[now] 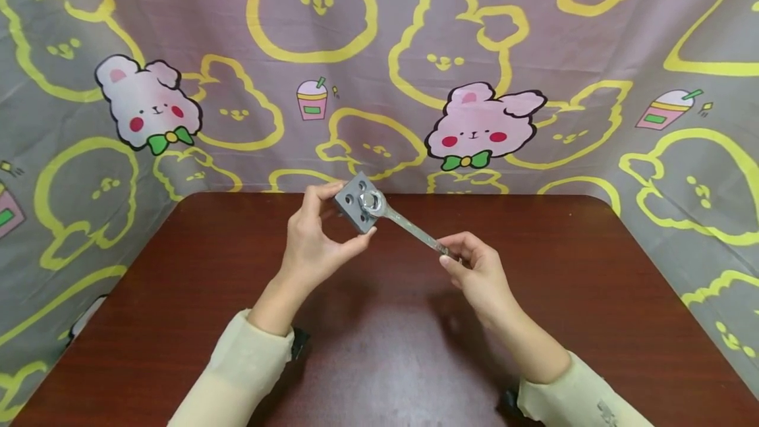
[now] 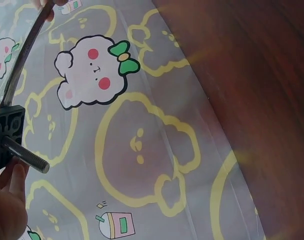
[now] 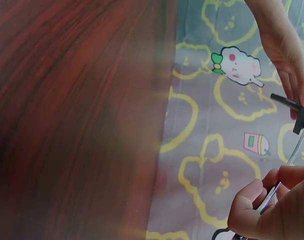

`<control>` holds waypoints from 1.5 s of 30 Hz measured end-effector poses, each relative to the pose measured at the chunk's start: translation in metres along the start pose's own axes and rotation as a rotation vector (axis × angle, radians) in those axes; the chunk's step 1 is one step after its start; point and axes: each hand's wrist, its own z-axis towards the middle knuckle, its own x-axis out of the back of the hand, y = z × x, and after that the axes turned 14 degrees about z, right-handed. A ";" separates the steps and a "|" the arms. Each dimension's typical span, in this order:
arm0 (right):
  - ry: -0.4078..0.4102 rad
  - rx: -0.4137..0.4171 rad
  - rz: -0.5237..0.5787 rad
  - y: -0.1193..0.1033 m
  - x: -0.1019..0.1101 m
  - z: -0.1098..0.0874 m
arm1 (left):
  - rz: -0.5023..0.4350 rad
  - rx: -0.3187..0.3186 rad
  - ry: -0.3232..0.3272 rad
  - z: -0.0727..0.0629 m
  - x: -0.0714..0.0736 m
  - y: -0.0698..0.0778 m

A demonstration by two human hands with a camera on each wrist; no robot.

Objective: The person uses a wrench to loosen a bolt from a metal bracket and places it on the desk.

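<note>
My left hand [image 1: 308, 242] grips a small grey square block [image 1: 354, 213] by its edges, between thumb and fingers, raised above the table. The block has several round holes. A bolt runs through it: the bolt head [image 1: 368, 200] faces the head camera, and the threaded shank [image 2: 31, 158] sticks out on the other side in the left wrist view. Around the bolt head sits the ring end of a metal wrench [image 1: 415, 229]. Thumb and fingers of my right hand [image 1: 486, 279] pinch the wrench's far end, low and to the right of the block.
Below both hands lies a dark reddish-brown wooden table [image 1: 593, 269] with rounded back corners. A curtain [image 1: 379, 84] printed with yellow outlines and rabbit faces hangs behind it and along the sides. Dark straps [image 1: 300, 342] show at the sleeves.
</note>
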 end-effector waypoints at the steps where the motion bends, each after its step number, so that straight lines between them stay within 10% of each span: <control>1: -0.003 0.001 0.005 0.000 -0.001 0.000 | 0.000 -0.001 -0.004 0.000 0.000 0.000; 28: -0.245 0.295 -0.077 0.013 0.036 0.020 | -0.286 0.023 -0.466 0.005 0.027 0.000; 45: -0.534 0.509 -0.215 0.007 0.069 0.045 | -0.531 -0.022 -0.978 0.007 0.029 0.016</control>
